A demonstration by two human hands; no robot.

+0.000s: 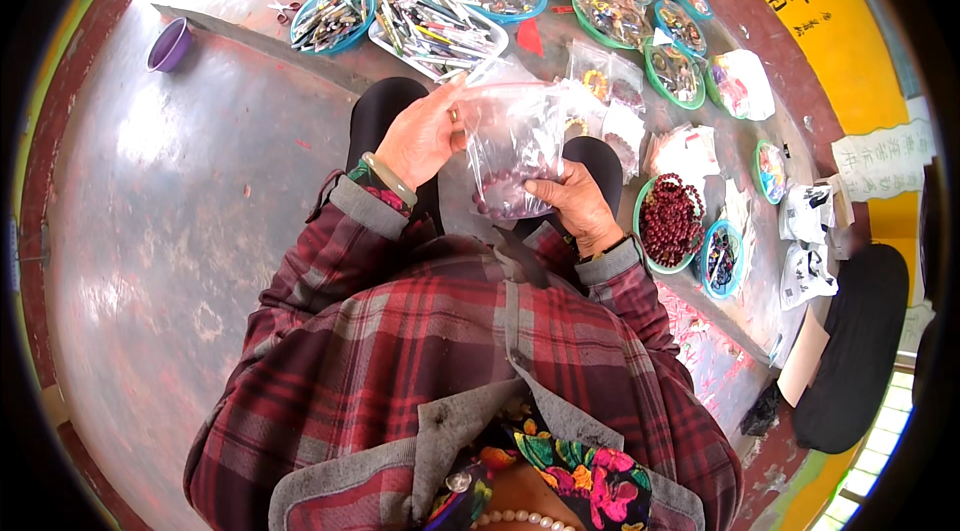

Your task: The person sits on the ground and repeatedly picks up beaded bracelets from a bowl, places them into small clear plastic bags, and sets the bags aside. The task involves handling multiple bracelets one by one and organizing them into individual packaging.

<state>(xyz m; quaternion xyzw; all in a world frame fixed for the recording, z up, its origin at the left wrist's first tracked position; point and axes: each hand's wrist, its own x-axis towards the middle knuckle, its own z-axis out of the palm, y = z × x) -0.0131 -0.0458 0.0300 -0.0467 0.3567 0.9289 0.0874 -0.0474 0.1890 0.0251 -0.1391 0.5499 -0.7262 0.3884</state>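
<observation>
A clear plastic zip bag [520,126] is held upright between my hands, above my lap. Dark reddish-purple beads [500,193] lie in its lower part, seen through the shiny film. My left hand [418,139] grips the bag's upper left side near the pinkish top strip, fingers partly hidden behind it. At the lower right corner my right hand [582,203] pinches the bag, thumb in front beside the beads. Nearest my right hand is a green basket [641,231] heaped with dark red bead strings [670,218].
Beyond my knees stand a white tray of pens [436,34], a blue basket of pens [332,21], and several baskets of small packets. A blue basket [738,276] and white plastic bags [806,274] are at right. A purple bowl [169,47] stands far left.
</observation>
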